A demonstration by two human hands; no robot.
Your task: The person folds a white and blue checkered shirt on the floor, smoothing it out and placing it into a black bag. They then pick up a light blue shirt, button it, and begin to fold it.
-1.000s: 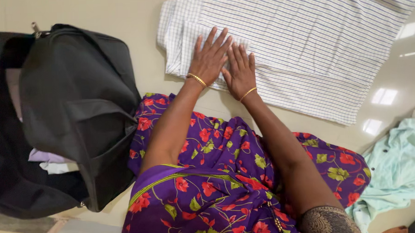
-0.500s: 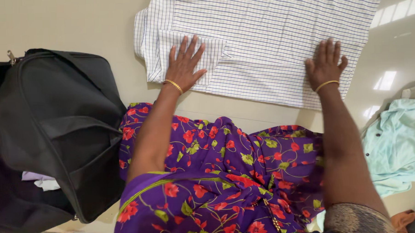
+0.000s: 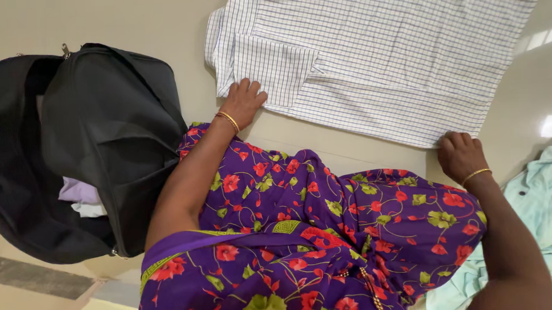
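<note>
Checked shirt (image 3: 376, 53), white w/ thin blue lines, is lying flat on the cream tile floor (image 3: 100, 20) in front of the seated person. Left hand (image 3: 242, 101) is curling its fingers over the shirt's near-left corner, by the folded sleeve; right hand (image 3: 461, 156) is pinching the near-right hem corner. Hands are well apart, each gripping fabric. Open black bag (image 3: 98, 137) w/ clothes inside is sitting to the left; mint-green garment (image 3: 535, 207) is lying to the right.
</note>
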